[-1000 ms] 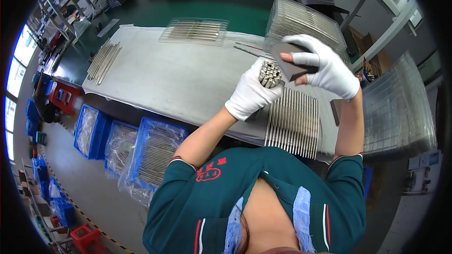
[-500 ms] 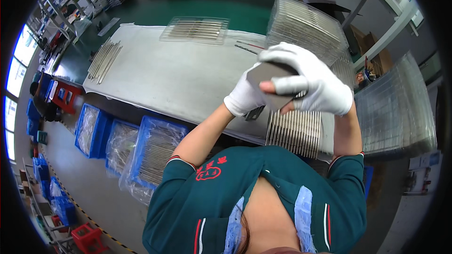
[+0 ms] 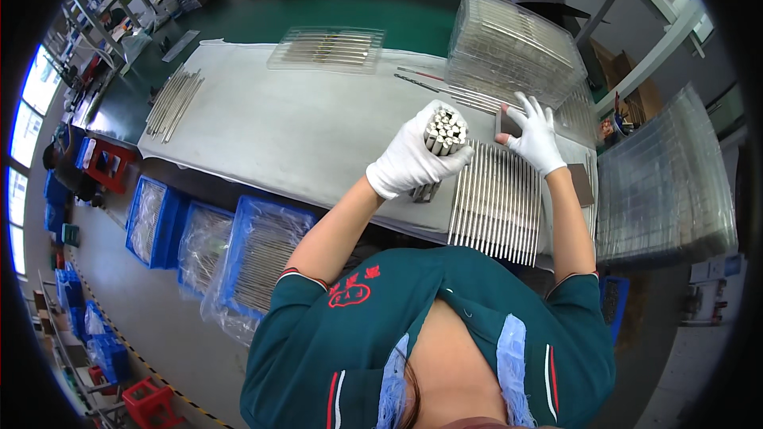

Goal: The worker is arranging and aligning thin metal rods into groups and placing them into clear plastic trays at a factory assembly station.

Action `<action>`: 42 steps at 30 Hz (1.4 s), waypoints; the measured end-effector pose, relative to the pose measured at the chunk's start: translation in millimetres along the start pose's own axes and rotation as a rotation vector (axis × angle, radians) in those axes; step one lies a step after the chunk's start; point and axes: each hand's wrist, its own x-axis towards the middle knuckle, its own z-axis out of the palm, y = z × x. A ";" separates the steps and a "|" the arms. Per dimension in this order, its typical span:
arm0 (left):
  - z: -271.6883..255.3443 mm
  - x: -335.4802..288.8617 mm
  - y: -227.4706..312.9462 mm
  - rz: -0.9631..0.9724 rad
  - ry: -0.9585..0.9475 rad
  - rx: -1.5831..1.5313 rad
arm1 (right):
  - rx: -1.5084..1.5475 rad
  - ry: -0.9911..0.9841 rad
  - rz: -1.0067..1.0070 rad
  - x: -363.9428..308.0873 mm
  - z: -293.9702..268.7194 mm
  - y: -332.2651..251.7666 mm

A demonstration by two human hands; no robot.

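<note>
My left hand, in a white glove, is closed around a bundle of metal rods. The rods' round ends face up out of the fist. To its right, my gloved right hand has thumb and forefinger at opposite edges of a small grey-brown block on the cloth, its other fingers stretched out. Bare fingertips poke out of this glove. Between and below the hands lies a row of parallel metal rods. A few more rods lie just beyond the hands.
A clear tray of rods rests at the back of the white cloth. Loose rods lie far left. Stacked clear cases stand back right, with clear trays at right. A brown plate and blue crates flank the workplace.
My hands have come apart. The right hand has moved right and down to the cloth with the grey-brown block, uncovering the rod ends in my left hand, which stays nearly in place.
</note>
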 end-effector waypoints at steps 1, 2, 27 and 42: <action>-0.3 -1.0 -2.8 0.005 0.013 0.006 | 0.648 -0.053 0.103 -1.3 -5.3 -6.2; -0.4 -0.9 -6.6 0.005 0.016 0.009 | 1.295 -0.107 0.205 -3.8 -12.1 -13.6; -20.0 -22.8 -18.2 0.642 0.310 0.797 | 2.221 -0.007 -0.007 30.4 -70.7 -104.3; 8.0 -13.8 -50.8 0.500 0.108 0.467 | 1.539 -0.283 -0.537 -9.3 89.2 -122.6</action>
